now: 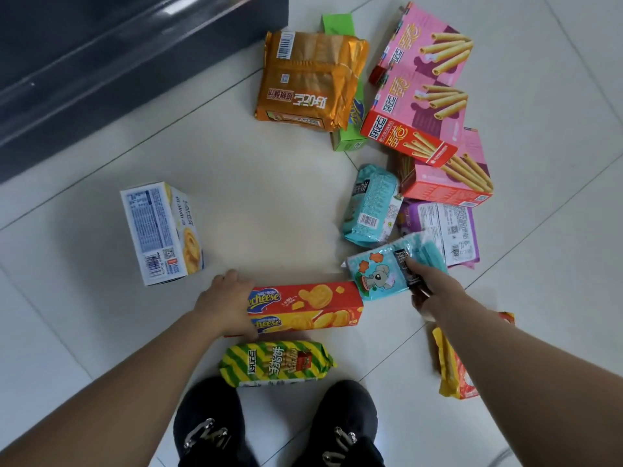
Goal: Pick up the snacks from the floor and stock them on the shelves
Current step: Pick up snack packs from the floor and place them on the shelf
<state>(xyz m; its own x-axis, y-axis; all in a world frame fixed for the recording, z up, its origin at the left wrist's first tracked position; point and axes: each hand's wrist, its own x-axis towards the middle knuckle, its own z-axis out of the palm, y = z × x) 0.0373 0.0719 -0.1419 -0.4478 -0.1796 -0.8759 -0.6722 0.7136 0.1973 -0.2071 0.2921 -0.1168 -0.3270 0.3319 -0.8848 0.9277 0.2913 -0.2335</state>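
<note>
Item: cheese biscuit box (303,299), flat on the floor (269,197); your left hand (229,301) curls round its end. Teal koala packet (377,274): your right hand (435,291) pinches it. Firm both grips, then lift level.

Left arm: bare, reaching forward and down | left hand (229,303): fingers curled over the end of the red-and-yellow box (303,310) | right arm: bare, stretched forward | right hand (435,288): thumb and fingers pinching the teal packet (381,274)
</note>
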